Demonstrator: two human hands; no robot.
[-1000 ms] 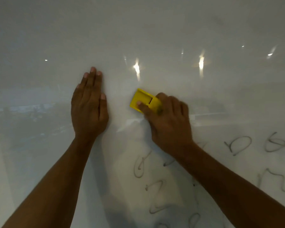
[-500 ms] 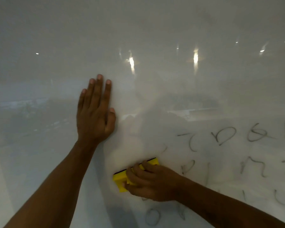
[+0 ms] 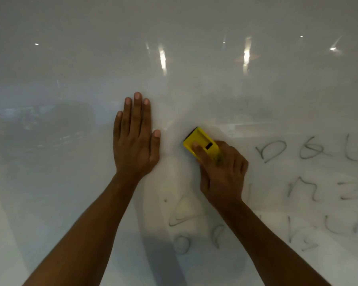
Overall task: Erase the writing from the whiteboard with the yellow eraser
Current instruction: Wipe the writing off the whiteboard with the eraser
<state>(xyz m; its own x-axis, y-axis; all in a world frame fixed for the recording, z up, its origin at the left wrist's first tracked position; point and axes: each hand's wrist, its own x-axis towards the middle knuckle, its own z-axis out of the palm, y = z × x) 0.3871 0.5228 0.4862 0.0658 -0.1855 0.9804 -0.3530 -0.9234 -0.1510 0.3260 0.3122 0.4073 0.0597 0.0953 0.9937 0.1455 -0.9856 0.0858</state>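
The glossy whiteboard [image 3: 194, 89] fills the whole view. My right hand [image 3: 222, 172] grips the yellow eraser [image 3: 199, 142] and presses it against the board, right of centre, with the eraser tilted up to the left. My left hand [image 3: 135, 137] lies flat on the board, fingers together and pointing up, a little left of the eraser. Dark handwritten letters [image 3: 310, 188] cover the board to the right of and below my right hand. The patch between my two hands is wiped white.
Ceiling lights reflect as bright streaks [image 3: 246, 56] in the upper board. A dim reflection of a room [image 3: 39, 124] shows on the left side. Faint smeared strokes [image 3: 182, 217] lie between my forearms.
My right hand has swept the eraser down to the lower letters and back up again beside my left hand. Several letters under that path are gone. My left hand stays flat.
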